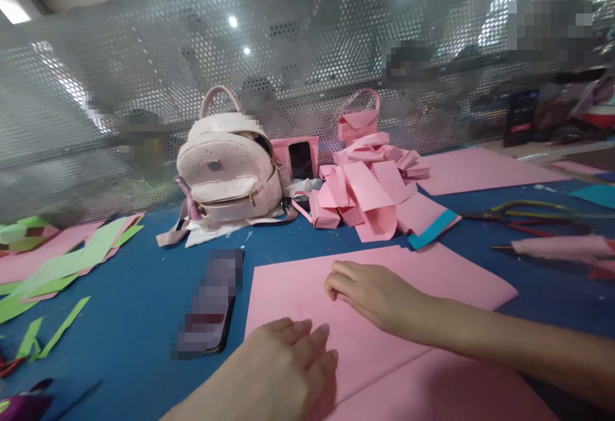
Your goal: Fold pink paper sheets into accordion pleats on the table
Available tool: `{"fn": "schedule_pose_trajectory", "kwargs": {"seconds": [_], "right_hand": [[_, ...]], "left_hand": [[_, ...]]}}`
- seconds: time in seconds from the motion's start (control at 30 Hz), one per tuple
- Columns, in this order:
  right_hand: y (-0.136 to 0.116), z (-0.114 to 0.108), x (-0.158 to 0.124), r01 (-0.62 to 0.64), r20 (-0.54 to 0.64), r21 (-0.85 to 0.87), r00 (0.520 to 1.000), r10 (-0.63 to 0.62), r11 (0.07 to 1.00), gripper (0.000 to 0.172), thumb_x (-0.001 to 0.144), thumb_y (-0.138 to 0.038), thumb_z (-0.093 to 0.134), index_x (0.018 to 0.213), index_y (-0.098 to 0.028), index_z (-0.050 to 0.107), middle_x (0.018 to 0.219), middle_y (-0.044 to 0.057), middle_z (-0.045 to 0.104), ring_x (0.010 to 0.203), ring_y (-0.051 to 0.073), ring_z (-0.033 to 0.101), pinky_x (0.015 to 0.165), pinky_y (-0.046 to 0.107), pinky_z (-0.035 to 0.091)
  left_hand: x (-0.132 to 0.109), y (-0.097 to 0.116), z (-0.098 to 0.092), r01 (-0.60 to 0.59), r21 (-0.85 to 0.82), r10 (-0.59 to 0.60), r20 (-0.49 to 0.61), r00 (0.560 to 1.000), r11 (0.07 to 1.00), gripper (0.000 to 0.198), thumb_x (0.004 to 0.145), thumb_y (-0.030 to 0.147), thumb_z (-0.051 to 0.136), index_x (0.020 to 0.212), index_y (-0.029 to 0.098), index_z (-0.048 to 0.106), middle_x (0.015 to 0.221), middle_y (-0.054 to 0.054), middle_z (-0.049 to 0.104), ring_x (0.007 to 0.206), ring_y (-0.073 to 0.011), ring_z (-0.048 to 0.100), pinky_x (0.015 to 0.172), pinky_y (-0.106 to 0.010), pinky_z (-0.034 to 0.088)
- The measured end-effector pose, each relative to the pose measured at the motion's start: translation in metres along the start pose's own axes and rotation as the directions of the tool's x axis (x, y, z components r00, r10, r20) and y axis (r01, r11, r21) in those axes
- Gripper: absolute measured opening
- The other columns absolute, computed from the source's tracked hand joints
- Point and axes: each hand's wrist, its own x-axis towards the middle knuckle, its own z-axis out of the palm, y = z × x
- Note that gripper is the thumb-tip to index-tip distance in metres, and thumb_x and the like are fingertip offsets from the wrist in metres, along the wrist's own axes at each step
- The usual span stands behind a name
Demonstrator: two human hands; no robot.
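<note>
Both hands lie flat on a pink paper sheet [384, 318] near the front of the blue worktop [134, 293]. Left hand [288, 360] and right hand [372, 293] hold nothing, fingers loosely together. A phone [207, 309] lies just left.

The blue bench [134, 293] carries the following items.

- Far, left of centre: a pale pink leather backpack [225, 171] with a loop handle, standing upright.
- Just right of it: a black smartphone [301, 159], leaning upright against a pink card.
- Further right: a pile of folded pink paper pieces [365, 193]. A small pink paper bag with handle [358, 123] stands behind it, and a teal paper strip [432, 229] lies at its near right edge.
- Nearer, left of centre: a dark phone [209, 305], lying flat.
- Left edge: loose green paper strips [57, 267] over pink offcuts.
- Right: scissors with yellow and red handles [523, 214], with a flat pink paper sheet [475, 170] beyond them.

A perforated metal screen [144, 75] closes the far side.
</note>
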Motion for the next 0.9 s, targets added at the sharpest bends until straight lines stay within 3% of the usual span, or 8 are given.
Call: {"fn": "schedule_pose_trajectory", "kwargs": {"seconds": [0.13,0.27,0.37,0.47,0.57,0.67,0.77,0.9], "right_hand": [[-0.004,-0.005,-0.001,0.001,0.011,0.014,1.0,-0.001,1.0,0.02,0.09,-0.006,0.045,0.098,-0.022,0.055,0.101,0.003,0.06,0.081,0.018,0.055,0.068,0.029,0.037],[-0.011,-0.015,-0.003,-0.028,0.008,-0.017,1.0,0.029,0.999,0.005,0.093,-0.021,0.058,0.097,-0.02,0.056,0.103,0.005,0.06,0.087,0.02,0.055,0.073,0.031,0.041],[-0.014,-0.025,-0.002,-0.112,0.001,-0.071,0.994,0.112,0.991,0.035,0.078,-0.039,0.077,0.099,-0.019,0.057,0.103,0.006,0.06,0.09,0.024,0.054,0.072,0.033,0.041],[-0.017,-0.035,-0.001,-0.231,0.049,-0.06,0.971,0.234,0.971,0.05,0.066,-0.047,0.084,0.1,-0.021,0.058,0.095,0.003,0.06,0.086,0.025,0.055,0.066,0.031,0.038],[-0.018,-0.041,-0.002,-0.29,0.105,0.0,0.952,0.289,0.957,0.042,0.065,-0.044,0.083,0.091,-0.022,0.059,0.09,0.0,0.06,0.082,0.022,0.055,0.061,0.028,0.034],[-0.02,-0.045,-0.004,-0.227,0.109,0.067,0.97,0.219,0.972,0.022,0.074,-0.033,0.076,0.077,-0.021,0.059,0.087,-0.001,0.059,0.081,0.018,0.054,0.063,0.027,0.033],[-0.023,-0.047,-0.004,-0.182,0.062,0.214,0.983,0.173,0.96,0.012,0.085,-0.022,0.062,0.073,-0.02,0.06,0.084,-0.002,0.06,0.077,0.014,0.054,0.065,0.026,0.035],[-0.027,-0.049,0.002,-0.266,0.039,0.471,0.959,0.282,0.841,0.01,0.082,-0.025,0.064,0.074,-0.019,0.067,0.073,-0.002,0.064,0.068,0.014,0.055,0.059,0.025,0.037]], "left_hand": [[-0.001,0.004,-0.002,-0.043,0.192,0.024,0.102,0.994,0.98,0.036,0.079,0.006,0.057,0.114,0.008,0.064,0.109,-0.022,0.073,0.091,-0.0314,0.074,0.071,-0.038,0.058],[0.013,0.003,-0.014,0.245,0.039,-0.248,0.197,0.949,0.969,0.02,0.074,0.007,0.061,0.092,0.015,0.064,0.092,-0.011,0.072,0.076,-0.0281,0.068,0.063,-0.04,0.055],[0.02,-0.002,-0.016,0.505,-0.116,-0.457,0.29,0.841,0.855,0.018,0.079,0.016,0.069,0.094,0.02,0.061,0.097,-0.006,0.065,0.083,-0.027,0.061,0.07,-0.043,0.051],[0.016,-0.008,-0.01,0.613,-0.317,-0.532,0.309,0.788,0.724,0.03,0.08,0.023,0.074,0.106,0.021,0.058,0.108,-0.007,0.06,0.093,-0.0266,0.057,0.079,-0.044,0.048],[0.01,-0.014,-0.003,0.629,-0.481,-0.555,0.307,0.773,0.61,0.041,0.076,0.021,0.076,0.113,0.021,0.058,0.114,-0.007,0.06,0.102,-0.0274,0.055,0.09,-0.044,0.044],[0.01,-0.017,0.001,0.61,-0.663,-0.601,0.292,0.744,0.434,0.034,0.07,0.016,0.077,0.102,0.019,0.065,0.107,-0.007,0.064,0.098,-0.0256,0.056,0.089,-0.04,0.042],[0.015,-0.021,0.002,0.549,-0.815,-0.642,0.322,0.696,0.187,0.008,0.075,0.02,0.073,0.081,0.017,0.069,0.085,-0.004,0.068,0.079,-0.0191,0.059,0.074,-0.031,0.044],[0.019,-0.026,-0.002,0.506,-0.86,-0.717,0.318,0.62,0.056,0.019,0.077,0.033,0.073,0.072,0.015,0.069,0.062,0.001,0.06,0.056,-0.011,0.049,0.056,-0.023,0.036]]}}
